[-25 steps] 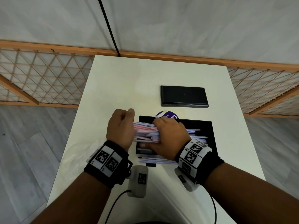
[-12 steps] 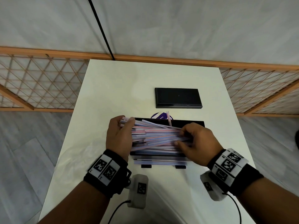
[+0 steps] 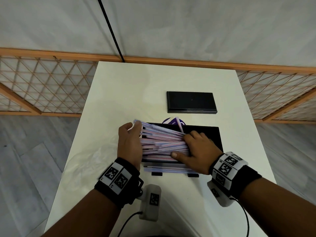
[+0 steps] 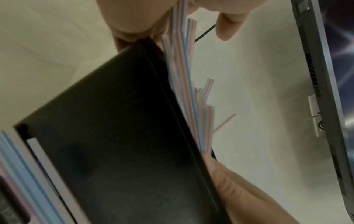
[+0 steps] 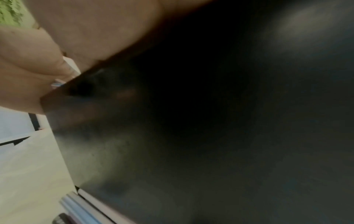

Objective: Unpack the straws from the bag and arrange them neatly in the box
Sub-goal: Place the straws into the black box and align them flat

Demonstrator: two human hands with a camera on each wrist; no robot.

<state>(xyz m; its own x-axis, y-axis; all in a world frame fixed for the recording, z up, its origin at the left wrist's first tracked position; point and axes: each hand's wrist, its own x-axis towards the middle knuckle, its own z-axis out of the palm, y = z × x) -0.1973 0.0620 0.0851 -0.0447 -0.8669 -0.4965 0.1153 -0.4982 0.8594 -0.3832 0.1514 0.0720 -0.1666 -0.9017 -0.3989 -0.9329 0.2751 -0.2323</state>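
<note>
From the head view, a bundle of straws (image 3: 162, 144) is held over the black box (image 3: 213, 135) on the table (image 3: 119, 93): the left hand (image 3: 129, 144) is cupped round one end, the right hand (image 3: 196, 149) is closed over the other. The bag (image 3: 172, 120) is mostly hidden behind the box. In the left wrist view, the straws (image 4: 184, 84) are blurred beside the box wall (image 4: 114, 136). In the right wrist view, little but the dark box (image 5: 210, 121) can be made out.

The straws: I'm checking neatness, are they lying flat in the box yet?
Not yet. The straws fan out unevenly above the box, and one stands tilted at the far edge.
</note>
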